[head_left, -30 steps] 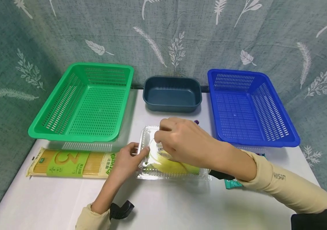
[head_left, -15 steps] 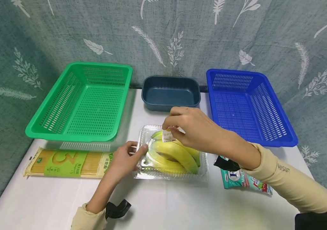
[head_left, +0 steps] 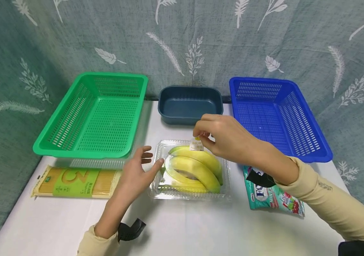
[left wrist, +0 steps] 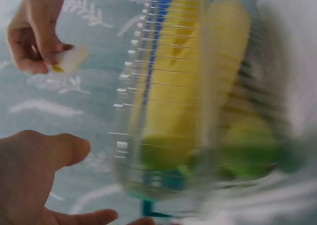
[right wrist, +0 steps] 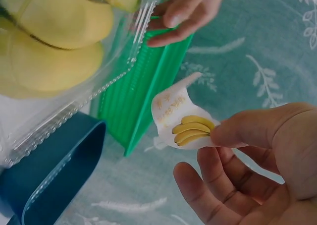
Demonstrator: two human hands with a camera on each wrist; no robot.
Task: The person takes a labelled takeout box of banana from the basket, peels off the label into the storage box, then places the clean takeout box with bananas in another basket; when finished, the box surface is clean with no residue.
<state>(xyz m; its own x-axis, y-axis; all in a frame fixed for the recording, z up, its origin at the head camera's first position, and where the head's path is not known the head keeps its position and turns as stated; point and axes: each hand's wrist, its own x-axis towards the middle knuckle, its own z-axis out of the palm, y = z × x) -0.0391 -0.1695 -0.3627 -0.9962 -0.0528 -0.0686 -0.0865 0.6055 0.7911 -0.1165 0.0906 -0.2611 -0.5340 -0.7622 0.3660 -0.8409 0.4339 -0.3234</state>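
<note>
A small white sticker (right wrist: 173,111) printed with bananas is pinched between the thumb and fingers of my right hand (head_left: 225,137). It curls at its free end and is held up over the far edge of the clear plastic box (head_left: 159,177). Yellow bananas (head_left: 198,170) with greenish ends lie inside that box, under its lid. My left hand (head_left: 137,174) is at the box's left side, thumb and fingers spread, holding nothing. In the left wrist view, a gap shows between the left thumb and the box wall.
Behind stand a green basket (head_left: 92,154), a dark blue-green tub (head_left: 191,121) and a blue basket (head_left: 284,158). A spaghetti pack (head_left: 76,181) lies on the left. Partly under my right forearm is a teal mint candy bag (head_left: 274,199).
My right hand has lifted the sticker off the lid and moved it back and right, uncovering the bananas. My left hand has let go of the box's left edge.
</note>
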